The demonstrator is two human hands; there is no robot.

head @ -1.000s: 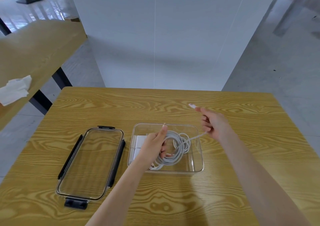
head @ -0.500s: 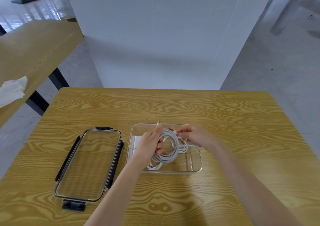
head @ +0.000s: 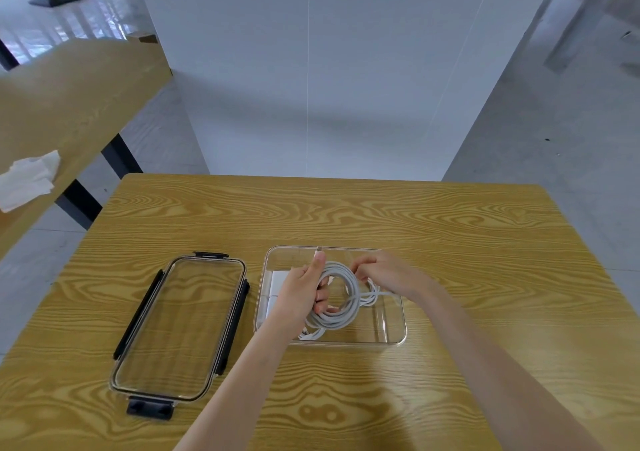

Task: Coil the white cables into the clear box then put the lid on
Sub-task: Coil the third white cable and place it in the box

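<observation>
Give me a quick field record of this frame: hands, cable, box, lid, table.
left hand: grips the coil, fingers through its loops
right hand: pinches the cable at the coil's far right side
white cable: coiled, held over the open box
clear box: open, white adapter inside at left
lid: off, flat on the table left of the box
table: wood grain

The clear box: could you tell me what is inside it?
White cable coil, gripped by both hands, and white blocks at its left end. The left hand partly covers them.
</observation>
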